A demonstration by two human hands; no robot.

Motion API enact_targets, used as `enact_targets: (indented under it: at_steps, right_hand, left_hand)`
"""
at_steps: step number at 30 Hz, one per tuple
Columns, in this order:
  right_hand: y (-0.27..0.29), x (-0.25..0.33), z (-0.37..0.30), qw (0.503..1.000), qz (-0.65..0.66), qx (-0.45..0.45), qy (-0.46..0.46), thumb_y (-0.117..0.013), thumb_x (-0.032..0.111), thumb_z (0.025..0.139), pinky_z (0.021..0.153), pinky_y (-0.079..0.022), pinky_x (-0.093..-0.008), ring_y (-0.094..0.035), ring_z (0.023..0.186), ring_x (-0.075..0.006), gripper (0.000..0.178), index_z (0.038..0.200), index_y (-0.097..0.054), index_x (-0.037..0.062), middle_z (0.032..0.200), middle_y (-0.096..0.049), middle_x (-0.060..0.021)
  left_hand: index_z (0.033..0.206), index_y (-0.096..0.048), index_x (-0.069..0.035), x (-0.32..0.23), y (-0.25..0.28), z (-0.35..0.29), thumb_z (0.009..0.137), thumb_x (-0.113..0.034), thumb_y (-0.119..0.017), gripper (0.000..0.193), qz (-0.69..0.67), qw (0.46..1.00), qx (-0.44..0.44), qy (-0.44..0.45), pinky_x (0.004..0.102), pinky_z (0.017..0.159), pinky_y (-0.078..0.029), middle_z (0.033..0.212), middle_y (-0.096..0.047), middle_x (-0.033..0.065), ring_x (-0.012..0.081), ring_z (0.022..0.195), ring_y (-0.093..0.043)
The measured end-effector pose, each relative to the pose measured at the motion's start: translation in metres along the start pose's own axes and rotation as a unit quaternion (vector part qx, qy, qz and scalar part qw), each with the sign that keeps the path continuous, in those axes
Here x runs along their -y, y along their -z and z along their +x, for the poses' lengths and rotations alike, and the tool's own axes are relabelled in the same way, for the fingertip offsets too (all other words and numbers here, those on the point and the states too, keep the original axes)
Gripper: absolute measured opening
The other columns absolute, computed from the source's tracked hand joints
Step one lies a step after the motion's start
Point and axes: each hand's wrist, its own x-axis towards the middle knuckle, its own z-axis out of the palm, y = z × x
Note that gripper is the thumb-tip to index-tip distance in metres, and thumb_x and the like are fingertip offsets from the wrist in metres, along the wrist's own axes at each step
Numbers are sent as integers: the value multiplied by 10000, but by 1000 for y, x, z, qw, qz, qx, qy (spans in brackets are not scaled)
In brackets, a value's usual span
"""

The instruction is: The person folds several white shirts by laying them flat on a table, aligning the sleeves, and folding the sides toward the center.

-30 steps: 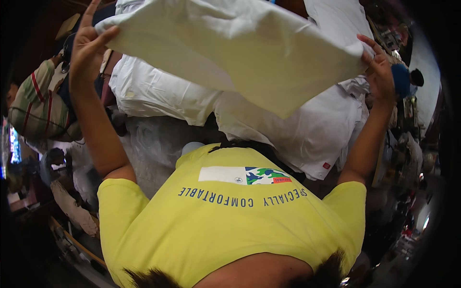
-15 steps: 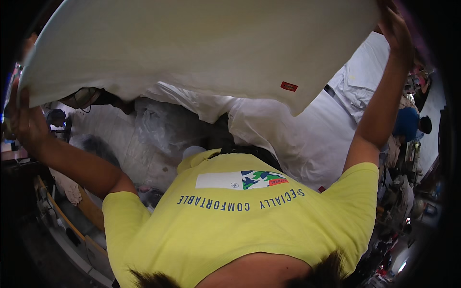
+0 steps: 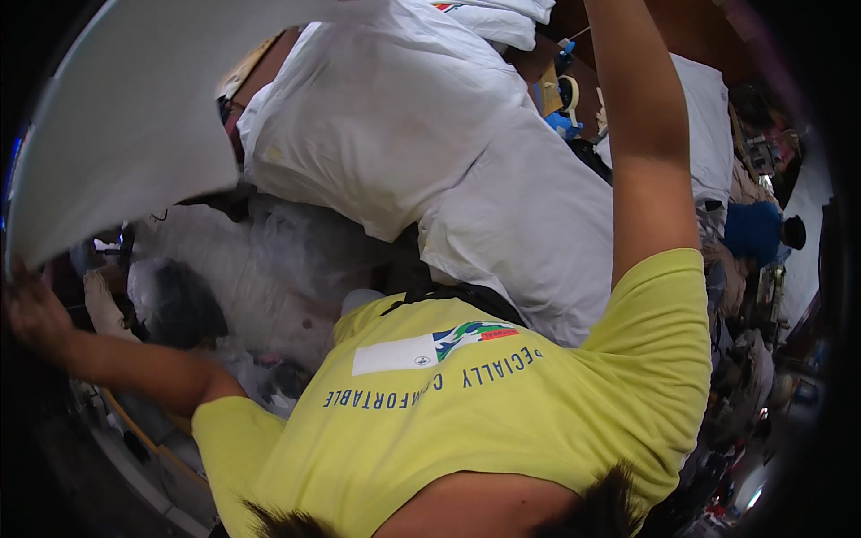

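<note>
A pale white cloth is held up at the upper left, its lower edge hanging above the work surface. My left hand is closed at the cloth's lower left corner, slightly blurred. My right arm reaches up past the top edge of the picture, so my right hand is out of sight. Under and beyond my arms, white garments lie spread out, wrinkled and overlapping. Another white length of fabric runs down toward my waist.
Beside my right forearm lie a tape roll and a blue item. Folded white garments sit at the far side. Clear plastic and a dark plastic bag are at left. A person in blue is at right.
The cloth has swung from across the top to the upper left, uncovering the white garments. My right hand has moved inward and up out of view; my left hand has dropped lower.
</note>
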Motion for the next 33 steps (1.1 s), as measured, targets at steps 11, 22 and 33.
enact_targets:
  at_steps: [11,22,33]
  right_hand:
    - [152,-216,-119,976,-172,45,-125,-589,-48,647,704,-453,-264,-555,759,-142,256,868,-654,64,845,-621,-35]
    - [274,-142,-274,464,-869,-167,-46,-613,229,730,902,-318,-556,-377,1187,-358,372,1081,-513,159,1294,-401,-102]
    - [322,-47,-289,724,-579,-371,53,-619,200,753,702,-468,-376,-601,812,-350,286,1021,-600,102,881,-622,-185]
  left_hand:
    - [1068,-581,-14,-84,-129,-315,705,-79,-685,383,-161,690,662,244,292,853,-410,1053,-607,124,207,994,-558]
    - [1137,-534,-27,-62,-201,-330,712,-71,-669,448,-136,688,690,180,317,843,-419,1092,-578,154,245,1036,-541]
    - [1108,-548,-43,-195,-315,-312,801,-122,-611,324,-347,569,743,55,316,836,-438,1061,-601,78,187,988,-562]
